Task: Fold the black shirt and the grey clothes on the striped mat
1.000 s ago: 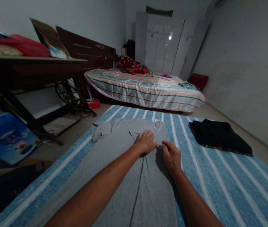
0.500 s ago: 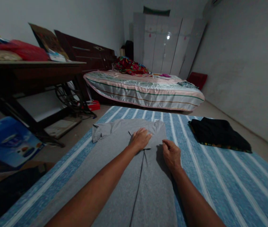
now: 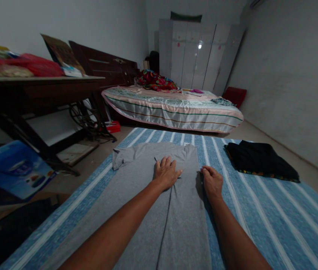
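Observation:
A grey short-sleeved garment [image 3: 144, 202] lies spread lengthwise on a blue and white striped sheet [image 3: 237, 210], with thin black cords running down its middle. My left hand [image 3: 166, 173] rests on the upper part, palm down and fingers spread, near the cords. At the garment's right edge, my right hand [image 3: 212, 182] is closed, thumb and forefinger pinched on the fabric border. Its other fingers are curled under. To the right, a folded black cloth [image 3: 262, 160] with a patterned lower edge lies apart from both hands.
Beyond the sheet stands a bed [image 3: 172, 108] with a red floral blanket [image 3: 156, 79]. On the left are a treadle sewing table [image 3: 43, 80] and a blue box [image 3: 15, 168]. A grey wardrobe [image 3: 192, 56] stands at the back.
My right hand has moved slightly right, and the garment's edge beside it lies farther out. My left hand stays on the fabric, its fingers now more spread.

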A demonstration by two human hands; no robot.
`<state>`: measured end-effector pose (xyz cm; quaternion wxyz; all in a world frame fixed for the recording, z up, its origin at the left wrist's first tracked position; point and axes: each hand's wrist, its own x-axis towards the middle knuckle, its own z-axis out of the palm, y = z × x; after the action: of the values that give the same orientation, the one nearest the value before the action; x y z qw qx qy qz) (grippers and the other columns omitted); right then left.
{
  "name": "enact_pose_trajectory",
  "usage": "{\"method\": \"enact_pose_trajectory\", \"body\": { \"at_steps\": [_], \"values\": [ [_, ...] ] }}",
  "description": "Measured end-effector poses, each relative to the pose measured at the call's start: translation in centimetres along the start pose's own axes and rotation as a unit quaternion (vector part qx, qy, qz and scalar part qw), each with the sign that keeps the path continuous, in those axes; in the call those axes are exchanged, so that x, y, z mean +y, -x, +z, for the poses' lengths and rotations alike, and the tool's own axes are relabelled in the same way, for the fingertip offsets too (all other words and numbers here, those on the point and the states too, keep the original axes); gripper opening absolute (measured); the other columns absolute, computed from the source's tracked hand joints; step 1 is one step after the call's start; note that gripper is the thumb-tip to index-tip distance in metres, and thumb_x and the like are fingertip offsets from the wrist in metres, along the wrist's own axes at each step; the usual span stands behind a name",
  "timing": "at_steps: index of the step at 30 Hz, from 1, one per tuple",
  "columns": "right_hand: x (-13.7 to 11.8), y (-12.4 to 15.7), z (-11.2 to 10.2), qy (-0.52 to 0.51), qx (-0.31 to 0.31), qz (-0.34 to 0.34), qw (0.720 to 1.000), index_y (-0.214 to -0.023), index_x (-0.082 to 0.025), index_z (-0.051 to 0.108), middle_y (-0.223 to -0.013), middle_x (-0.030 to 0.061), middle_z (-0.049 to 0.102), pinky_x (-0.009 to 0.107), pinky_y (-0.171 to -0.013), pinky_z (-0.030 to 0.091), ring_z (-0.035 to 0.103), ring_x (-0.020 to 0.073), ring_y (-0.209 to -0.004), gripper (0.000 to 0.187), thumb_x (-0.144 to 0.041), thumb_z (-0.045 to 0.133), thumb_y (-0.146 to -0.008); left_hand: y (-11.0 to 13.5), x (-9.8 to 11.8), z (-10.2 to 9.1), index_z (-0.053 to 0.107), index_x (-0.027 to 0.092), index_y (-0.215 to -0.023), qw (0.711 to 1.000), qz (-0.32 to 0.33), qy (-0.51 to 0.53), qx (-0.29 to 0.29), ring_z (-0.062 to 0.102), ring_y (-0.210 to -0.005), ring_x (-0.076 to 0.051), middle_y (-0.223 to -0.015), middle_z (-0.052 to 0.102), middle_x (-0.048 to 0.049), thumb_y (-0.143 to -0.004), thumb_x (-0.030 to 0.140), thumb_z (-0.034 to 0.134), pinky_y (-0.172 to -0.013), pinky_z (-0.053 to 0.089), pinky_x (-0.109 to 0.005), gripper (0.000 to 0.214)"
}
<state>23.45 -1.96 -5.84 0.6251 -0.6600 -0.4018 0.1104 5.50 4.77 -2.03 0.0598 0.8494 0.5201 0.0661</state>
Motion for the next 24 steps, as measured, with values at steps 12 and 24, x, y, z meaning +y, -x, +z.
{"method": "enact_pose_trajectory", "body": {
  "at_steps": [12, 24],
  "values": [
    [0.9, -0.5, 0.0, -0.065, -0.015, 0.047, 0.997, -0.077, -0.016, 0.072, -0.071, 0.0052, 0.07, 0.037, -0.073, 0.05, 0.065, 0.0224, -0.071, 0.028, -0.038, 0.06, -0.063, 4.6, -0.5, -4.9, 0.052, 0.021, -0.124, 0.998, -0.031, 0.009, -0.048, 0.032, -0.134, -0.033, -0.144, 0.039, -0.0151, -0.088, 0.051, 0.04, -0.105, 0.026, -0.054, 0.048],
    [-5.2, 7.5, -6.9, -0.122, -0.077, 0.06, 0.988, -0.087, -0.014, 0.07, -0.074, 0.0072, 0.071, 0.038, -0.074, 0.053, 0.067, 0.0224, -0.072, 0.034, -0.041, 0.064, -0.066, 25.3, -7.4, -9.2, 0.062, 0.014, -0.115, 0.992, -0.03, 0.116, -0.033, 0.041, -0.131, -0.026, -0.138, 0.049, -0.0149, -0.081, 0.04, 0.05, -0.108, 0.032, -0.038, 0.045]
  ]
}}
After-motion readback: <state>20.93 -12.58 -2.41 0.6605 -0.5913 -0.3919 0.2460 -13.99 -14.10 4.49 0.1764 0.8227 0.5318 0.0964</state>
